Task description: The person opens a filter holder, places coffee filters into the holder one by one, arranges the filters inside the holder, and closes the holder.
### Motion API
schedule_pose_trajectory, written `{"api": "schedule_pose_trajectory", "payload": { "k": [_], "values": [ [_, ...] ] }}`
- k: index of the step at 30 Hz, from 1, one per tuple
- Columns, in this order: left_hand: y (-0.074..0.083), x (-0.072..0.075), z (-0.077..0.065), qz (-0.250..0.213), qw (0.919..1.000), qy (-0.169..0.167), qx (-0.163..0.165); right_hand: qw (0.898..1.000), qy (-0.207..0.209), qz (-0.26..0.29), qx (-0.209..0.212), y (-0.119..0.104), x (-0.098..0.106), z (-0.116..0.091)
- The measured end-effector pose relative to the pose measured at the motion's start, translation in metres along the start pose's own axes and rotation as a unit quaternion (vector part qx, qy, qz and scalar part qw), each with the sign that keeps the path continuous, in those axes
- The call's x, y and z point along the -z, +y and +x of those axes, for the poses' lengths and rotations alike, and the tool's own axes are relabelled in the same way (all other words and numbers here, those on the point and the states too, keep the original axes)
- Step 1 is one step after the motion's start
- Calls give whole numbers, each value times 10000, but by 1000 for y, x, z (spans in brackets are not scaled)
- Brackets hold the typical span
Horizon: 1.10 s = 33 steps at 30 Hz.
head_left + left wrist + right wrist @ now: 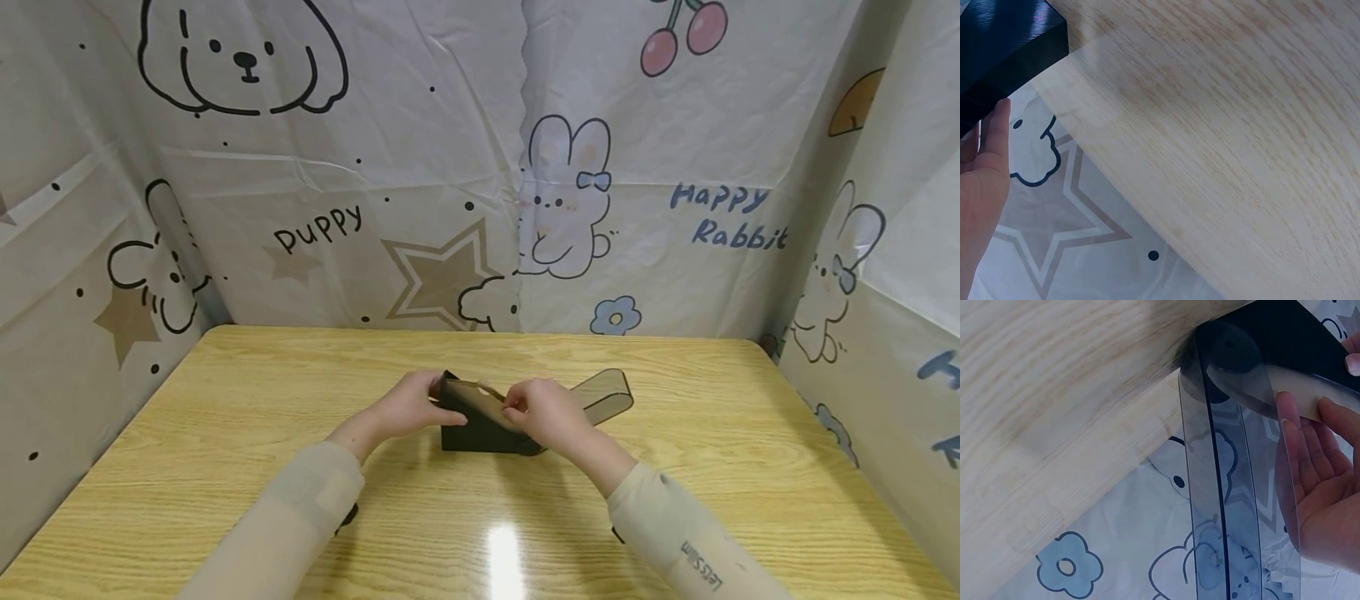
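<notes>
A black box point(480, 429) with a slanted open top stands on the table, its clear smoky lid point(604, 393) swung open to the right on a round hinge. My left hand point(412, 408) grips the box's left end, thumb on the near side and fingers behind; in the left wrist view, fingers lie against the box's dark wall point(1016, 53). My right hand point(551, 412) is over the opening, thumb and index finger pinching the edge of a thin brown paper piece point(480, 398) in the box. In the right wrist view, the lid point(1235, 487) partly overlaps the right fingers.
The wood-grain table point(300, 358) spreads around the box on all sides. Behind it and at both sides hangs a pale curtain point(450, 125) printed with cartoon animals. Dark straps show under both sleeves.
</notes>
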<state>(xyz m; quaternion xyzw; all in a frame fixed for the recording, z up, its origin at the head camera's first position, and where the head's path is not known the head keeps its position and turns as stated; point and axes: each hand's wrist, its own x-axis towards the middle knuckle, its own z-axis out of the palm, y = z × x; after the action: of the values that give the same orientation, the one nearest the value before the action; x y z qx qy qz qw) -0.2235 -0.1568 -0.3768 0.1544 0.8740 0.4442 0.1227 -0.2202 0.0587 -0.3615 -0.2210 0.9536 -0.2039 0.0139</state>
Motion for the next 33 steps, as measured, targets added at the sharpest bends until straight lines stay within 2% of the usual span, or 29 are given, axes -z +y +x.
{"api": "schedule_pose_trajectory", "payload": {
  "k": [8, 16, 20, 24, 27, 30, 33],
  "values": [
    [0, 0, 0, 62, 10000, 16, 26, 9999, 36, -93, 113, 1, -2, 0],
    [1, 0, 0, -9, 10000, 16, 41, 9992, 33, -390, 7, 0, 1, -1],
    [1, 0, 0, 20, 10000, 2, 68, 9986, 88, -495, -168, 2, 17, -4],
    [1, 0, 0, 62, 10000, -9, 59, 9973, 613, -344, -223, 10, 43, -9],
    [0, 0, -1, 53, 10000, -7, 46, 9953, 966, -16, -50, 21, 60, -15],
    [0, 0, 0, 31, 10000, -22, 43, 9964, 780, 310, 135, 37, 71, -21],
    [-1, 0, 0, 45, 10000, -41, 53, 9987, 123, 444, 218, 56, 77, -28]
  ]
}}
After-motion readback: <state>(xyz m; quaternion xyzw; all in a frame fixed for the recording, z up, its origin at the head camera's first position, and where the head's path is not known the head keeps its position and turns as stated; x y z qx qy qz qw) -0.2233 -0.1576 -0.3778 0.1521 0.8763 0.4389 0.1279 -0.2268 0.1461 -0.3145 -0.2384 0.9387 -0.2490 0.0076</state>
